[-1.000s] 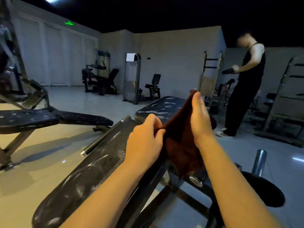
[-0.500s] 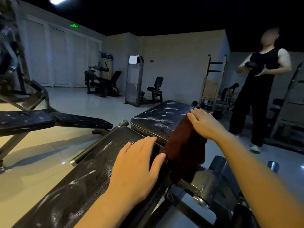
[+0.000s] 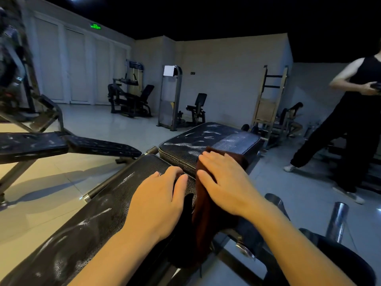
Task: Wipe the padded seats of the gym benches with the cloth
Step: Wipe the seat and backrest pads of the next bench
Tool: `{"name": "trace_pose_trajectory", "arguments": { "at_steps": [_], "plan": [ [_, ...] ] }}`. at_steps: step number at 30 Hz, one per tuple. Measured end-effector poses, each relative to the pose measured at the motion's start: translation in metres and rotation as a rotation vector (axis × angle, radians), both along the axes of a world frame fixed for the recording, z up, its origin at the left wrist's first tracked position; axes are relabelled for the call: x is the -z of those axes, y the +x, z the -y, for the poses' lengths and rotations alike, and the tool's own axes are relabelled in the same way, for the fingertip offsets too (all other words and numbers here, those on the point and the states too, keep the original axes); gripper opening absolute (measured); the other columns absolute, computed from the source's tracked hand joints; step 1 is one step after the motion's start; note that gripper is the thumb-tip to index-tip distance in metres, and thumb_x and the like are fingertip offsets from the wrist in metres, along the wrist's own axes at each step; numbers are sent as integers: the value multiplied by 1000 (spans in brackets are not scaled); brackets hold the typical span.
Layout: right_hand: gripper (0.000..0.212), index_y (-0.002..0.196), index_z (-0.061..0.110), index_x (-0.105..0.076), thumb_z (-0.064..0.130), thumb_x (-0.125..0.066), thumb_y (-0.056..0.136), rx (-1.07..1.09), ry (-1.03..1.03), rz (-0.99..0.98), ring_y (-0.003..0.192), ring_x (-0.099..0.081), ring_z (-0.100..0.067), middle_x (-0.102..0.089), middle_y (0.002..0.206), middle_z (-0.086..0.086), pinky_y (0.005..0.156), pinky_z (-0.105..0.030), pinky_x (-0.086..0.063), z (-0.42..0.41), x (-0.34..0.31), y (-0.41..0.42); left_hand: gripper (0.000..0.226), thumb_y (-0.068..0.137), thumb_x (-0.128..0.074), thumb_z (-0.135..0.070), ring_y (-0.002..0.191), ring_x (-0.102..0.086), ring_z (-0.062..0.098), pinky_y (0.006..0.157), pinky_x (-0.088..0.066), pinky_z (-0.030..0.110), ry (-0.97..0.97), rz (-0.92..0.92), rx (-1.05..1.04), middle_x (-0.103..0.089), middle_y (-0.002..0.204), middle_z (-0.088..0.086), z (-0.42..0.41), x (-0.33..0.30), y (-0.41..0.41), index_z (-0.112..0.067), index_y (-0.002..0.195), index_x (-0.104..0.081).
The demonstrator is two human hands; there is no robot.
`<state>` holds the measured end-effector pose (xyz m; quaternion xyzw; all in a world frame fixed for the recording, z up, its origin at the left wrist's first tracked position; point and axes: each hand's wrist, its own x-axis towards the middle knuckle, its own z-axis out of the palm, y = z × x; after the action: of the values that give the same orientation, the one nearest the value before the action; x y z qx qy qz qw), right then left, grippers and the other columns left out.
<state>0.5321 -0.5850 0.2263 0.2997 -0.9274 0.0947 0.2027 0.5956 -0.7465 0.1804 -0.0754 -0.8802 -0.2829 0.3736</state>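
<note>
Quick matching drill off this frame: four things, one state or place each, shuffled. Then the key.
Things:
1. left hand
2. right hand
3. cloth
4. seat pad

States or places:
A. dark brown, draped over the bench edge
B. flat on the long back pad, no cloth under it
C. black, streaked with pale smears
D. presses the cloth down with straight fingers

Pairs: 1-B, 2-D, 3-A, 4-C

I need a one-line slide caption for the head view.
Right hand presses brown cloth on bench seat pad; left hand steadies backrest pad.
</note>
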Motion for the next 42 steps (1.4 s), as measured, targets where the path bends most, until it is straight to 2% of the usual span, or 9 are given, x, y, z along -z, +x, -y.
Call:
{"name": "trace_pose_trajectory", "arguments": {
  "at_steps": [3,6,13,19,24,27,30,37,42],
  "plan": [
    [55,151,29,-31,51,-19,102,24,1,-7,146,-17,-2,-27,158,12,117,-26,-1,-3,0,-1,49,91,-13,-49,93,-58,11,100,-20,13,-18,-23,-5,-68,89,-7,1,0,1,-30,115,-52],
    [57,151,24,-31,51,-20,102,144,27,4,146,-21,-10,-27,159,6,119,-33,-6,-13,-13,-36,59,88,-5,-55,99,-50,9,93,-6,0,-35,-30,-6,-69,91,-5,4,1,4,-32,116,-51],
    [56,138,11,-47,49,-27,101,436,14,148,136,-38,-26,-42,149,-10,114,-44,-27,-50,-54,-131,59,85,-2,-56,102,-40,8,96,-5,1,-51,-5,-1,-67,88,-7,5,3,7,-34,111,-50],
    [62,151,17,-34,54,-31,101,273,69,90,147,-22,-19,-27,160,-4,121,-38,-12,-27,-35,-80,48,98,-6,-48,112,-52,10,105,-14,12,-26,92,-30,-66,107,-7,-2,-3,10,-36,125,-44],
    [52,151,21,-34,42,-31,103,116,-45,-8,147,-20,-11,-29,159,3,121,-33,-6,7,-1,-12,46,103,-20,-47,140,-28,4,107,-8,10,-102,139,-40,-42,146,-21,-1,-2,10,-39,147,-29],
    [49,152,25,-31,38,-28,105,59,-26,9,147,-16,-5,-26,159,9,118,-25,0,5,4,7,68,90,-6,-60,135,-34,-3,104,-7,10,-160,121,-14,-42,145,-23,1,1,6,-37,144,-40],
    [47,147,23,-40,38,-27,105,106,-27,-9,143,-28,-9,-37,155,5,118,-30,-10,-1,-5,-8,86,77,5,-64,135,-35,-3,106,-10,14,-172,127,-35,-42,145,-22,5,4,6,-38,140,-48],
    [65,148,11,-36,55,-28,100,464,9,176,143,-28,-26,-31,157,-10,118,-44,-22,-44,-53,-123,84,76,8,-64,135,-25,-13,107,-2,12,-198,155,-37,-32,146,-30,11,9,9,-44,142,-40],
    [63,146,12,-40,54,-32,100,413,63,129,142,-30,-25,-35,155,-9,117,-42,-20,-38,-52,-119,85,77,5,-63,136,-30,-8,109,-4,13,-149,158,-26,-38,146,-24,9,9,8,-39,141,-45]
  ]
}}
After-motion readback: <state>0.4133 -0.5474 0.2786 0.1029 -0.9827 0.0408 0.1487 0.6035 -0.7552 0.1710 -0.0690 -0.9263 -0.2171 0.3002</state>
